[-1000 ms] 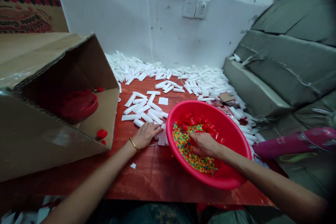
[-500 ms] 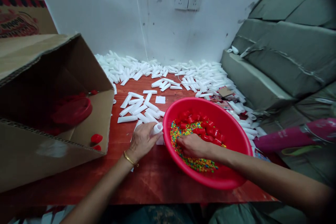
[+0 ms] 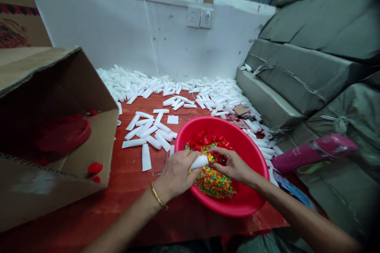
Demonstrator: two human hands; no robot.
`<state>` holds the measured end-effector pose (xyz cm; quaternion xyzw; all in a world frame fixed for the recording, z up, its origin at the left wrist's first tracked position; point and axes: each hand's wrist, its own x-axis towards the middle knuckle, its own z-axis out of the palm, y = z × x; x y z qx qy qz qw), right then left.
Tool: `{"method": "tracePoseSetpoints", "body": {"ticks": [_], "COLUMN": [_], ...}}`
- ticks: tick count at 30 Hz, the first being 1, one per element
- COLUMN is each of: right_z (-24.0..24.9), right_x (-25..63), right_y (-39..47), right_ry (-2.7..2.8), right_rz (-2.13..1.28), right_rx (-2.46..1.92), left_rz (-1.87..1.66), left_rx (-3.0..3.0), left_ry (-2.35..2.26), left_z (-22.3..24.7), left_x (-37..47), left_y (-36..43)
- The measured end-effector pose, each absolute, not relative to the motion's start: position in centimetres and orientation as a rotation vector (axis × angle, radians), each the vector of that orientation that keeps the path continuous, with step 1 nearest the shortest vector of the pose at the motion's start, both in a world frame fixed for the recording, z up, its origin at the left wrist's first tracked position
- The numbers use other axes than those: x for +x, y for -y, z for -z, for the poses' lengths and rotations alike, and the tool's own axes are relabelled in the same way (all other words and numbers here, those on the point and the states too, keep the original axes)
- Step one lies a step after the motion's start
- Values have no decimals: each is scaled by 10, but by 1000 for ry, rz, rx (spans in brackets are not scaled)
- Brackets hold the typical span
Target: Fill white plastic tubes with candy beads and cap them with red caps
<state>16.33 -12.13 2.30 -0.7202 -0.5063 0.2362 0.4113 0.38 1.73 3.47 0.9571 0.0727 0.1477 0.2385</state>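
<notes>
My left hand [image 3: 179,172] is closed around a white tube [image 3: 199,162], tilted over the left part of a red basin [image 3: 252,193]. At the tube's open end, my right hand [image 3: 230,164] has its fingers curled round something red, probably a cap, with colourful candy-like pieces showing at the mouth. Small multicoloured pieces [image 3: 215,184] lie in the basin beneath both hands. Red caps [image 3: 208,138] sit among them toward the back of the basin.
Loose white tubes [image 3: 145,126] lie on the red table [image 3: 133,184], with a long pile along the wall. An open cardboard box [image 3: 97,142] holding red items stands at left. A pink bottle [image 3: 314,152] and wrapped grey-green bundles [image 3: 297,71] are at right.
My right hand has lifted from the pieces in the basin and met the tube. My left hand has brought the tube right, over the basin, and tilted it. The view has shifted.
</notes>
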Motion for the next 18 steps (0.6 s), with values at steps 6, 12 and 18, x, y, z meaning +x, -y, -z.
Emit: {"method": "tracePoseSetpoints", "body": {"ticks": [6,12,18], "right_z": [-34,-35,-34], "right_x": [156,161,163], "right_y": [129,132,127], "right_ry": [1624,1860,1813], "right_rz": [-188,-29,-494], "right_rx": [-1946,-1935,-1915], "left_rz": [-354,-334,-385], "left_rx": [2681,2702,2737], "left_ry": [-220,-177,-34], "left_z": [-34,-31,-21], "left_x": [10,12,18], "left_y": [-11,-11,-10]}}
